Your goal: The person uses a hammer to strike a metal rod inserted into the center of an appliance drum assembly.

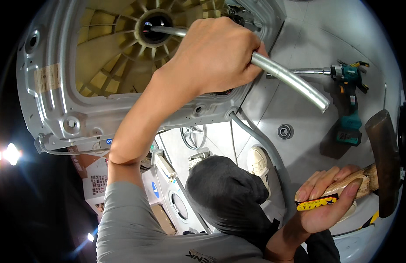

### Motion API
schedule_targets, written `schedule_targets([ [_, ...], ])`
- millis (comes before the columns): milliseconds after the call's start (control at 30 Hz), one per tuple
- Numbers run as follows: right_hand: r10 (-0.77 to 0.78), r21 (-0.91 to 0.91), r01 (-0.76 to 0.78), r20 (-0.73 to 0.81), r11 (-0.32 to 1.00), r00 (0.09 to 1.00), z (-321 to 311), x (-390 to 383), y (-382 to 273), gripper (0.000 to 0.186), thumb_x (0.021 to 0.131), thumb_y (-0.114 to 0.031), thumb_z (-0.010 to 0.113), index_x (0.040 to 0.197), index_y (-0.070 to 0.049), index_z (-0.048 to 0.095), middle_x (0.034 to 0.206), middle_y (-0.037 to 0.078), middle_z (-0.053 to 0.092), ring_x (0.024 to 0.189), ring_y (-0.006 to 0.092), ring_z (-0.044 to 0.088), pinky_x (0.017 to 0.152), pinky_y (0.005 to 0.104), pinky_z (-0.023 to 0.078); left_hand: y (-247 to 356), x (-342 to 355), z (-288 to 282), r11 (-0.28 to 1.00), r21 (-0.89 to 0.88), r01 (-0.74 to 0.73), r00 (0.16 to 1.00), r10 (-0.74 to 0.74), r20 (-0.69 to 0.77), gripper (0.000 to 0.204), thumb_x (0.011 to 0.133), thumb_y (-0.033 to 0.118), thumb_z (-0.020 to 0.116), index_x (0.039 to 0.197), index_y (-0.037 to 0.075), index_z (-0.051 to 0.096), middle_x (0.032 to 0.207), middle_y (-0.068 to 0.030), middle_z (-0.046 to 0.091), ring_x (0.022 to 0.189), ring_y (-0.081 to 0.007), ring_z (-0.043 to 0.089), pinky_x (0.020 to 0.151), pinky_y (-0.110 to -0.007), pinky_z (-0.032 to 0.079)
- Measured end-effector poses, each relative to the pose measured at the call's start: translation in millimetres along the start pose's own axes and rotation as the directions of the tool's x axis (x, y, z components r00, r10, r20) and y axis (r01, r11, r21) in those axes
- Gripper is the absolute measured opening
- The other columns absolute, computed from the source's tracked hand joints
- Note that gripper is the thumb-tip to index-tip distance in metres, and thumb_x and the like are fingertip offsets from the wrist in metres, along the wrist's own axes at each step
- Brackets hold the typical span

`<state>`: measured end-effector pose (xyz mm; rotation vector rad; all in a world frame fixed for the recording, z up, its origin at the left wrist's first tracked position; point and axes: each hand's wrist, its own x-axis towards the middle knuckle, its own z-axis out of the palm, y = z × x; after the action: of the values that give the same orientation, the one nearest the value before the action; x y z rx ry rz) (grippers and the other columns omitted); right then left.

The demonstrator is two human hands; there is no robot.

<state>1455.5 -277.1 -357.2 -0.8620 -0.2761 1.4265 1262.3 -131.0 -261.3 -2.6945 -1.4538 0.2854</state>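
Observation:
My left hand [218,57] is wrapped round a silvery metal bar [293,81]. The bar's thin end reaches into the round hub hole [157,27] of a yellowish ribbed plastic tub [109,61], and its thick end points out to the right. Where the thin tip ends inside the hole cannot be seen clearly. Lower right, my right hand [328,197] grips a hammer [387,162] by its wooden handle, which bears a yellow label. The dark hammer head stands apart from the bar. Around the tub runs a grey metal machine cabinet [54,105].
A green cordless impact wrench [349,103] with a long socket lies on the grey floor, near a ring bearing [285,131]. A grey hose [262,136] hangs from the cabinet's edge. Below it are a spoked pulley wheel [193,136], my shoe [257,162] and a printed carton [98,182].

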Motion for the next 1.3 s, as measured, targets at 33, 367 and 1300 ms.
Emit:
schedule_targets([
  [33,0.004,-0.002,-0.004,-0.007,1.000,1.000,0,0,-1,0.039,0.092,-0.044,0.040,0.088,-0.005,0.038,0.049,0.005,0.043,0.032,0.0115,0.040,0.032,0.0204,0.039,3,0,0,1.000,-0.002,0.002,1.000,-0.002,0.002,0.024,0.077,0.015,0.057,0.058,0.002,0.052,0.052,-0.0143,0.044,0.052,-0.0352,0.045,0.048,-0.042,0.036],
  [367,0.090,-0.017,-0.091,-0.052,0.996,0.995,-4,2,-3,0.048,0.090,-0.052,0.042,0.090,-0.004,0.037,0.050,0.007,0.046,0.032,0.0140,0.042,0.033,0.0218,0.040,2,-13,2,0.996,-0.048,-0.070,0.997,0.072,0.032,0.023,0.077,0.008,0.056,0.057,0.000,0.048,0.051,-0.0135,0.041,0.047,-0.0320,0.042,0.046,-0.039,0.033],
  [1300,-0.005,0.176,-0.053,0.314,0.983,0.949,-2,-34,19,0.030,0.094,-0.029,0.036,0.086,-0.002,0.044,0.062,0.011,0.050,0.049,0.0210,0.050,0.040,0.0299,0.047,-8,-10,-7,0.999,-0.007,-0.049,0.998,0.050,0.028,0.021,0.076,0.011,0.054,0.059,-0.001,0.049,0.054,-0.0170,0.042,0.052,-0.0359,0.043,0.050,-0.042,0.034],
])
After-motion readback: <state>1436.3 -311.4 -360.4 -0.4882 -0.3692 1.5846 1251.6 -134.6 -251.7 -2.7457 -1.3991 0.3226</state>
